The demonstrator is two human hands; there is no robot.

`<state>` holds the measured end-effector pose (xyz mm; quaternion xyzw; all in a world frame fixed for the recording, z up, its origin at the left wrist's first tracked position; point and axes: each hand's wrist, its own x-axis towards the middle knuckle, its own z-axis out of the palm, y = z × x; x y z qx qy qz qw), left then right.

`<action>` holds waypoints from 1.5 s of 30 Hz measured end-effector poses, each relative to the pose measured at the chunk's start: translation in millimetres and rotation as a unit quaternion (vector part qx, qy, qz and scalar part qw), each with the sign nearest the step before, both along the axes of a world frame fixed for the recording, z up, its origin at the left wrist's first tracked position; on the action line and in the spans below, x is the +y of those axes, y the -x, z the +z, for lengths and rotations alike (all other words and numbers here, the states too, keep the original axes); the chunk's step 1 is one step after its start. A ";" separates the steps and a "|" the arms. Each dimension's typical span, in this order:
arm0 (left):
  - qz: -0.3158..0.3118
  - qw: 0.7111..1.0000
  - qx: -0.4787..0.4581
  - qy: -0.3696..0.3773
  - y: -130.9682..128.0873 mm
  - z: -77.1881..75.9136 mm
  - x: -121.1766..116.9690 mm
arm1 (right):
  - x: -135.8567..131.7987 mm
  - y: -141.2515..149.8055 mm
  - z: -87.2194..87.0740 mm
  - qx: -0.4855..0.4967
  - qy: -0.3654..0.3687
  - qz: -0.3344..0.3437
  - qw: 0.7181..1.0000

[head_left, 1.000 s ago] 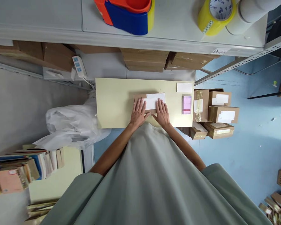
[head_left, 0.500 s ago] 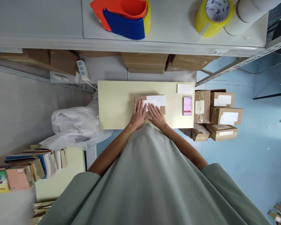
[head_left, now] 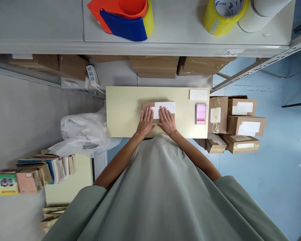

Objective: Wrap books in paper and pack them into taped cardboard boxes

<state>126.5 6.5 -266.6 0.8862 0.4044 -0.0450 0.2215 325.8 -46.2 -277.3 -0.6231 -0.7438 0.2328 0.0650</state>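
A small cardboard box (head_left: 147, 104) lies on the cream tabletop (head_left: 122, 113), close to its front edge. Across the box's top is a white label (head_left: 168, 105). My left hand (head_left: 145, 122) rests flat on the left part of the box, fingertips touching the label's edge. Over the middle of the label lies my right hand (head_left: 167, 121), its fingers stretched out. Neither hand grips anything. Parts of the box and label are hidden under the fingers.
Right of the box lie a pink card-like item (head_left: 201, 113) and a white slip (head_left: 198, 94). Labelled cartons (head_left: 248, 126) are stacked beyond the table's right end. White plastic sheeting (head_left: 82, 129) hangs at the left. A tape dispenser (head_left: 122, 25) sits on the shelf (head_left: 178, 33) above.
My right hand first slid left across the label toward my left hand, then a little apart from it. My left hand stays on the box. The camera view shifted slightly.
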 end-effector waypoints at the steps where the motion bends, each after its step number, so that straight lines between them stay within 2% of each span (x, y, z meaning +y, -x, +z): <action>1: 0.005 1.000 0.003 0.001 -1.3 1.3 -0.8 | 0.8 -0.7 1.0 0.002 0.003 -0.008 1.000; 7: 0.057 0.998 0.011 0.014 -9.0 4.8 -7.8 | 4.6 13.5 4.9 0.006 0.014 -0.039 0.999; 11: 0.041 0.999 0.027 0.021 -8.7 3.9 -7.4 | 12.4 19.8 2.5 0.039 0.033 0.033 0.998; 13: 0.029 0.999 0.037 0.021 -7.9 3.8 -5.7 | 16.2 13.9 -0.4 0.065 0.031 0.069 0.995; 15: 0.022 0.999 0.046 0.020 -7.2 4.1 -3.8 | 17.8 4.4 -3.2 0.082 0.021 0.078 0.993; 19: -0.002 0.998 0.061 0.012 -5.8 4.8 0.3 | 13.8 -9.2 -6.0 0.086 -0.005 0.038 0.996; 23: -0.019 0.997 0.069 -0.002 -6.2 2.7 6.5 | 12.1 -9.1 -7.3 0.063 -0.022 -0.018 0.998; 30: -0.017 0.999 0.036 -0.018 -12.1 -3.5 10.9 | 16.6 -20.2 -7.6 0.005 -0.016 -0.096 0.995; 33: 0.001 0.999 0.021 -0.035 -8.9 -3.2 0.3 | 1.8 -26.9 -3.5 -0.045 -0.005 -0.151 0.988; 36: 0.024 0.999 0.005 -0.042 -2.3 -0.1 -17.4 | -25.9 -30.0 -2.0 -0.064 -0.026 -0.181 0.981; 40: 0.050 0.998 -0.019 -0.036 7.5 3.6 -45.8 | -64.8 -34.1 -3.7 -0.057 -0.051 -0.188 0.979; 45: 0.135 0.989 -0.062 -0.016 21.8 -8.3 -96.1 | -102.5 -35.7 0.0 -0.046 0.009 -0.161 0.986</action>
